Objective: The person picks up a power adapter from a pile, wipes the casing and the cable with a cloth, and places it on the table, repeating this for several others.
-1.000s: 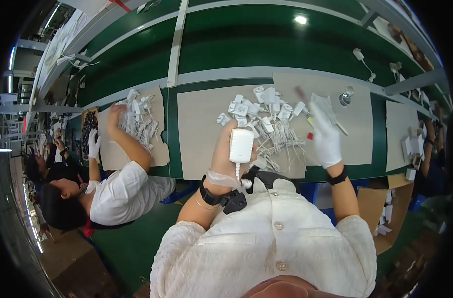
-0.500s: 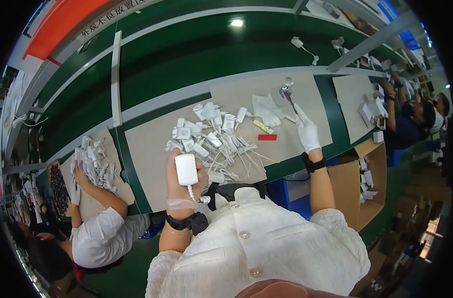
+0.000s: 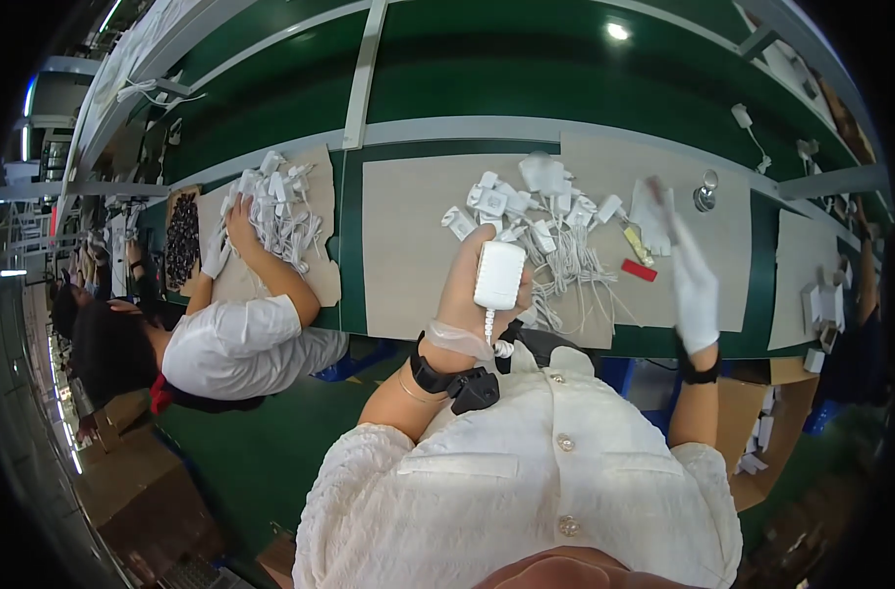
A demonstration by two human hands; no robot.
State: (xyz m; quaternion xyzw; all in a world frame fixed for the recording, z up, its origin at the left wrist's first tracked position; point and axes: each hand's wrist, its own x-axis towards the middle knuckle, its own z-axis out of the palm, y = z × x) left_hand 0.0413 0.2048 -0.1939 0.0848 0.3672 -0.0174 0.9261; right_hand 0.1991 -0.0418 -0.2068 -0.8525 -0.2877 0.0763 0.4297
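In my bare left hand (image 3: 460, 290) is a white power adapter (image 3: 501, 275), its broad face up and its coiled cable neck hanging toward my wrist. My gloved right hand (image 3: 697, 293) is smeared by motion and holds a slim stick-like tool (image 3: 655, 192) with a dark reddish end; its exact kind is unclear. A small shiny metal container with a round lid (image 3: 705, 192) stands just beyond that hand. Between my hands lies a pile of white adapters (image 3: 506, 201) with tangled white cables (image 3: 575, 260).
A white glove (image 3: 650, 221), a yellow strip (image 3: 638, 246) and a red block (image 3: 639, 270) lie on the beige mat (image 3: 418, 236). To the left, a co-worker (image 3: 236, 344) handles another adapter pile. An open cardboard box (image 3: 776, 432) stands at lower right, and a metal post (image 3: 366, 79) rises behind.
The view has swung left, shifting the scene rightward. My right hand has drawn the slim tool away from the metal container, back toward the pile. My left hand still holds the adapter.
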